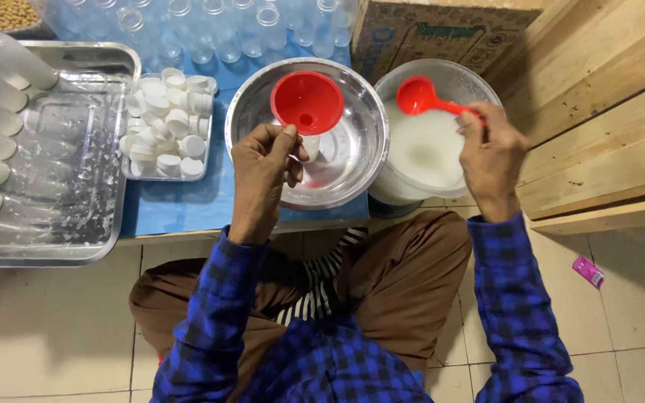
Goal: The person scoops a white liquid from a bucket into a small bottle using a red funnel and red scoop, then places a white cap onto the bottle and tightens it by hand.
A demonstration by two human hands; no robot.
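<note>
Head view: your left hand point(263, 160) clamps a small bottle point(312, 145) under the red funnel point(307, 102); your right hand point(490, 153), closed on the red ladle point(421, 97), scoops white liquid point(427, 149); pouring into the funnel calls for a level carry leftward.

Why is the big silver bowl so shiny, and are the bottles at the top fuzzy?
Head view: the round steel bowl mirrors overhead light along its rim; the clear empty bottles at the top look soft and hazy; the white liquid in the plastic bucket is washed out, almost featureless.

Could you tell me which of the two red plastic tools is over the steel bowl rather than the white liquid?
The red funnel, at the left hand. The red ladle, in the right hand, is over the liquid.
</note>
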